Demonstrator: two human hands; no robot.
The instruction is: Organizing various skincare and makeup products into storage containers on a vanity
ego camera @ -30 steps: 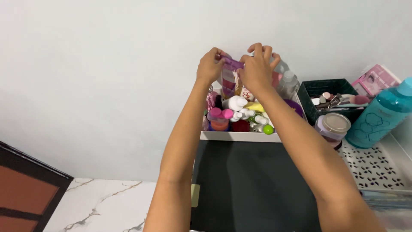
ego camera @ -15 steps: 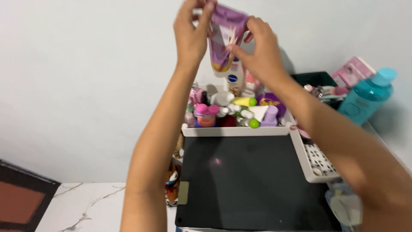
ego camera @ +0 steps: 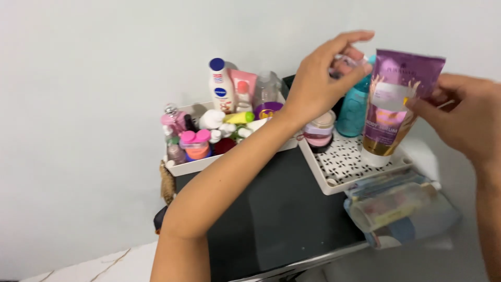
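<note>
My right hand (ego camera: pixel 464 117) grips a purple squeeze tube (ego camera: pixel 394 99) by its right edge. The tube hangs cap down just above a white perforated tray (ego camera: pixel 342 164). My left hand (ego camera: pixel 323 78) reaches across in front of me, just left of the tube's top and not touching it. Its thumb and fingers are apart, and a teal bottle (ego camera: pixel 355 107) stands behind it. A small lilac jar (ego camera: pixel 319 130) sits on the tray below that hand.
A white bin (ego camera: pixel 182 168) at the back left is crowded with several cosmetic bottles, among them a white lotion bottle (ego camera: pixel 219 86) and a pink-capped jar (ego camera: pixel 194 143). Both trays rest on a dark table top (ego camera: pixel 282 214). A clear pouch (ego camera: pixel 402 209) lies at the right edge.
The tube went up out of the white bin and then right and down to the perforated tray. My left hand has let go of it. The view has swung right.
</note>
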